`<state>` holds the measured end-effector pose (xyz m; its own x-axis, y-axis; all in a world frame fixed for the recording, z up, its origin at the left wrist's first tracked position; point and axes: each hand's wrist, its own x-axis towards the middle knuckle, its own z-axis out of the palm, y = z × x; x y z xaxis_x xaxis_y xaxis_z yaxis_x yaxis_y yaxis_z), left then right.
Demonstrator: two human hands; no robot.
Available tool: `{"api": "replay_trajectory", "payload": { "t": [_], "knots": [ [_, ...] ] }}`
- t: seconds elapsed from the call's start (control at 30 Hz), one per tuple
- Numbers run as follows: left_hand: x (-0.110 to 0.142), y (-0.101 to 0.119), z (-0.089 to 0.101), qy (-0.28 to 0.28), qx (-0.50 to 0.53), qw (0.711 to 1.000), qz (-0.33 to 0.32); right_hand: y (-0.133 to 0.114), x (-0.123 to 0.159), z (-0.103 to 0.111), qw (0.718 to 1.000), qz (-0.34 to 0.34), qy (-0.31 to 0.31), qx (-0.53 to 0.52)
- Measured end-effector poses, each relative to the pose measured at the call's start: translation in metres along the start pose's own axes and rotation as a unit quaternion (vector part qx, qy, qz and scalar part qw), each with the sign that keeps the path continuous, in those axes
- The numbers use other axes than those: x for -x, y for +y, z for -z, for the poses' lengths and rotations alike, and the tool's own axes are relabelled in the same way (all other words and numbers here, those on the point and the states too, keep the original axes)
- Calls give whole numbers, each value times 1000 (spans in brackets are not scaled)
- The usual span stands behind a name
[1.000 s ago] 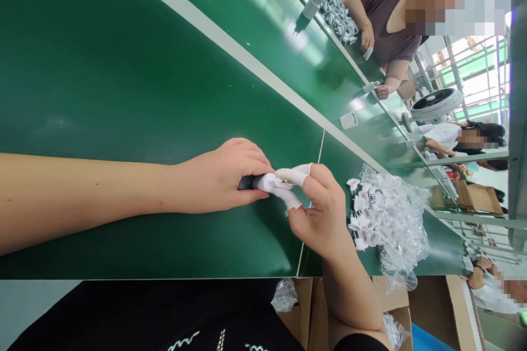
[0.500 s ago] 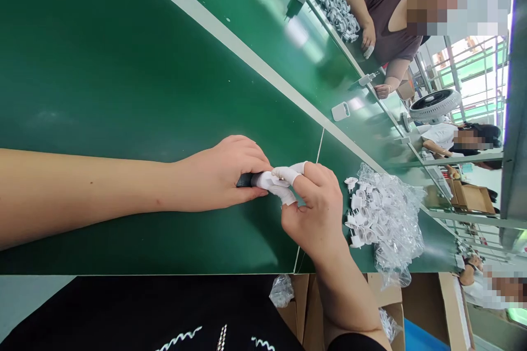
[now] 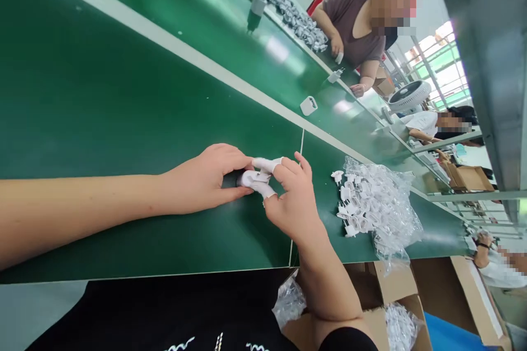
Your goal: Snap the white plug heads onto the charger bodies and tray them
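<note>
Change: our view has swung right, and the black part seen earlier in our left hand (image 3: 206,178) is now hidden.
Grip: both hands pinch one small white piece (image 3: 252,178) over the green belt (image 3: 102,93); right hand (image 3: 294,203) wears white finger cots.
Nearby: pile of white plugs (image 3: 370,205) lies just right.

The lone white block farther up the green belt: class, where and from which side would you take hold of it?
Pinch the white block across its two long flat sides, coming down from above. It lies flat on the belt, nothing touching it, so its sides are free all round. The slotted end face gives poorer hold.
</note>
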<state>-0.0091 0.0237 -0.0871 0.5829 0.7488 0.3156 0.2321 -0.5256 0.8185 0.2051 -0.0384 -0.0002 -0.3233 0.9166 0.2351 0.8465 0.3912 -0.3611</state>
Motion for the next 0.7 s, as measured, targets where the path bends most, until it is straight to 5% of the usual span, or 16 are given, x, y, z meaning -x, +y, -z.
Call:
{"api": "replay_trajectory", "payload": {
  "t": [0.1, 0.2, 0.27, 0.37, 0.53, 0.7],
  "knots": [
    [-7, 1, 9, -17, 18, 997, 75, 37, 7, 18, 993, -62, 18, -98],
    [-35, 4, 34, -43, 32, 983, 173, 105, 27, 35, 981, -127, 146, 1],
    [-66, -1, 54, 24, 3, 976, 217, 152, 44, 39, 951, -151, 242, 117],
    [-119, -21, 83, 155, -68, 952, 255, 201, 65, 32, 938, -146, 290, 120],
    [-182, -66, 125, 251, -156, 909, 294, 215, 67, 19, 936, -111, 326, 78],
    [-193, -87, 140, 303, -177, 878, 325, 200, 49, 10, 931, -106, 348, 0]
  ]
}}
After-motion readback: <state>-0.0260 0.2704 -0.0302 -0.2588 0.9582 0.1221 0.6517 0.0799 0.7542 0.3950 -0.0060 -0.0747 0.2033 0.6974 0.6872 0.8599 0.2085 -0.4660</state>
